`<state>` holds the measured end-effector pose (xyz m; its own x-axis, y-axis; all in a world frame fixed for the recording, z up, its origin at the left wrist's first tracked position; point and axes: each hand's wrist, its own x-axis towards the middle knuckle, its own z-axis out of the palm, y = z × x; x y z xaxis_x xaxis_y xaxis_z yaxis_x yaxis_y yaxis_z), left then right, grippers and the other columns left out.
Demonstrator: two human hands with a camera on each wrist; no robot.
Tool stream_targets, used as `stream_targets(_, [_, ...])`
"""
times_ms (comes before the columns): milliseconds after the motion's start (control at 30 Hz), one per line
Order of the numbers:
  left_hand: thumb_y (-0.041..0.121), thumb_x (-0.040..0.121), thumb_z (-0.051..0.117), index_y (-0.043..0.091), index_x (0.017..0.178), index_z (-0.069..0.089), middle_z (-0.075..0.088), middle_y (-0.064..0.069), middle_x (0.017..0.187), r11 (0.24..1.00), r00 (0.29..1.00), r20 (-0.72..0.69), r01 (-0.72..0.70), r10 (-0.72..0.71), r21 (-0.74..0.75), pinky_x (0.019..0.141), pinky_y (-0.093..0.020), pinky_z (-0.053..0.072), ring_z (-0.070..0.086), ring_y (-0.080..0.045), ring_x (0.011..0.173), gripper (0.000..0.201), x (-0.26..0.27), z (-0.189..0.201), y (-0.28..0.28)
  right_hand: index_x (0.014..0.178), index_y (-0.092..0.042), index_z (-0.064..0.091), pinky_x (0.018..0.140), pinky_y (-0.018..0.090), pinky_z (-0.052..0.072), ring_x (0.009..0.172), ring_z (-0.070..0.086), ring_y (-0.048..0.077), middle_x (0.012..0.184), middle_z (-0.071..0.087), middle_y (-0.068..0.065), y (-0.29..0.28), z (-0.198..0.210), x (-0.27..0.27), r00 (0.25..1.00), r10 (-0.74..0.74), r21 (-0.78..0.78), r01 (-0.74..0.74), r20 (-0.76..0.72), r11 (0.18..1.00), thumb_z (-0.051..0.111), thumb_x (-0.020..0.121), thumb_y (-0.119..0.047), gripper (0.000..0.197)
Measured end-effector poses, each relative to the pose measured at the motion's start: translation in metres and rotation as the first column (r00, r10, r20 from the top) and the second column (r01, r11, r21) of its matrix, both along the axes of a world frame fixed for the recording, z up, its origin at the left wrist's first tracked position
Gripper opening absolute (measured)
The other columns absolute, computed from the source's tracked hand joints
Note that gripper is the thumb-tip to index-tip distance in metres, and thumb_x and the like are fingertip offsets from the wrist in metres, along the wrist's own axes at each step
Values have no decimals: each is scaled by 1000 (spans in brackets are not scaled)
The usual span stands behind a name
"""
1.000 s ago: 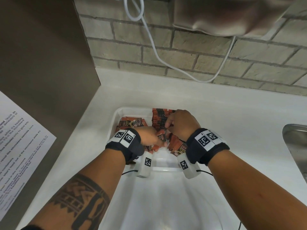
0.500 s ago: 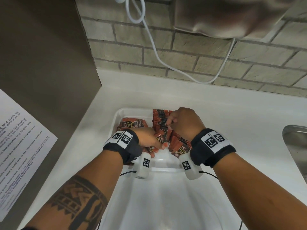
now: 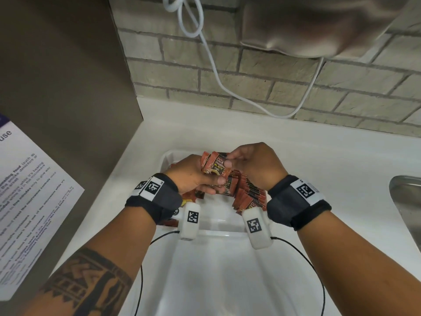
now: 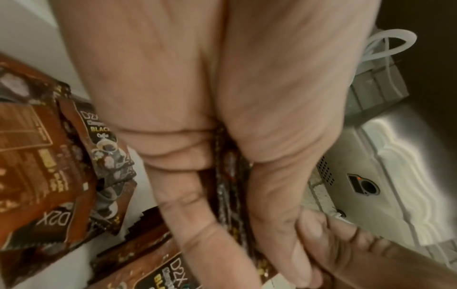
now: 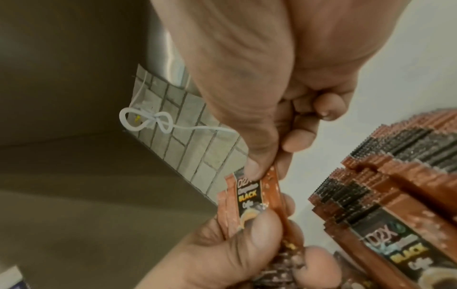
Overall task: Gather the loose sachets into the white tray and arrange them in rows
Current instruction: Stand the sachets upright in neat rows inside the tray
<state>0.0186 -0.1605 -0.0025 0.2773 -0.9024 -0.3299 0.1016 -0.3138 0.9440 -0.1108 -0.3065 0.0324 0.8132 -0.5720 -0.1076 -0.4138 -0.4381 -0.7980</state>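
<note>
Both hands are raised a little above the white tray (image 3: 167, 156), holding a small stack of brown coffee sachets (image 3: 215, 166) between them. My left hand (image 3: 196, 176) grips the stack's lower end (image 5: 245, 219), thumb on the front. My right hand (image 3: 248, 163) pinches the stack's top edge (image 5: 249, 181). A row of sachets (image 3: 248, 197) stands on edge in the tray under my right wrist (image 5: 385, 187). Loose sachets (image 4: 44, 160) lie flat in the tray's left part, mostly hidden in the head view by my left hand.
The tray sits on a white counter (image 3: 319, 160) against a brick wall (image 3: 273, 87). A brown cabinet side (image 3: 68, 87) with a printed notice (image 3: 29, 190) stands at left. A steel sink (image 3: 407, 201) is at right. A white cable (image 3: 214, 71) hangs above.
Both hands have lifted out of the tray and up toward its far end, bringing a small stack of sachets with them; earlier they were lower, among the sachets.
</note>
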Motion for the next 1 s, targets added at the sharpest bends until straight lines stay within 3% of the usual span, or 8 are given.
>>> stream_targets(167, [11, 82, 83, 5, 107, 72, 78, -14, 95, 997, 988, 131, -76, 77, -9, 69, -30, 62, 76, -29, 87, 28, 2, 1, 3, 79, -28, 76, 66, 10, 42, 76, 66, -1, 78, 74, -12, 3, 0, 1, 997, -55, -43, 57, 54, 997, 75, 87, -25, 9])
stream_targets(233, [25, 80, 86, 8, 98, 75, 78, -11, 86, 989, 961, 273, -74, 38, 124, 70, -32, 61, 74, -25, 75, 27, 8, 1, 6, 79, -29, 75, 60, 2, 39, 73, 62, -5, 75, 70, -17, 2, 0, 0, 999, -33, -128, 33, 3, 991, 71, 90, -23, 13])
stream_targets(300, [38, 78, 86, 9, 95, 75, 77, -8, 76, 938, 909, 402, -41, -108, 345, 65, -30, 59, 68, -19, 62, 35, 14, 2, 11, 78, -29, 75, 59, 0, 38, 70, 59, -5, 74, 67, -20, 1, -1, -1, 995, 7, -204, -28, -104, 979, 67, 90, -19, 17])
stream_targets(367, [39, 80, 84, 7, 97, 69, 74, -8, 70, 884, 863, 438, 21, -251, 466, 58, -27, 56, 65, -15, 54, 40, 14, 2, 12, 74, -31, 78, 64, 7, 44, 71, 62, 1, 76, 70, -17, -1, -9, 1, 984, 23, -253, -68, -179, 965, 66, 86, -18, 21])
stream_targets(433, [36, 83, 82, 10, 96, 66, 72, -7, 67, 851, 828, 428, 106, -362, 515, 55, -27, 52, 61, -13, 49, 33, 7, 3, 8, 67, -35, 77, 76, 29, 55, 79, 65, 8, 77, 72, -15, -1, -18, 5, 967, 0, -275, -73, -255, 959, 67, 80, -21, 22])
stream_targets(533, [32, 88, 77, 10, 86, 68, 68, 4, 57, 804, 801, 384, 191, -459, 563, 50, -22, 48, 58, -8, 45, 24, -7, -4, -4, 65, -37, 75, 89, 40, 52, 99, 56, 17, 88, 68, -13, 7, -22, 9, 925, -10, -334, -127, -379, 934, 63, 83, -21, 26])
stream_targets(733, [35, 94, 70, 10, 89, 67, 69, 1, 75, 751, 768, 359, 229, -531, 620, 46, -18, 45, 60, -12, 58, 25, -23, -28, -27, 73, -36, 75, 94, 41, 47, 108, 50, 21, 101, 64, -6, 7, -29, 11, 892, -15, -410, -193, -452, 892, 63, 88, -25, 22])
stream_targets(1000, [40, 93, 69, 3, 106, 68, 73, -2, 82, 773, 785, 369, 208, -497, 600, 53, -23, 48, 62, -18, 62, 39, -20, -32, -35, 58, -39, 62, 91, 38, 46, 104, 52, 19, 97, 65, -11, 3, -32, 9, 891, 1, -429, -220, -454, 876, 66, 85, -24, 31])
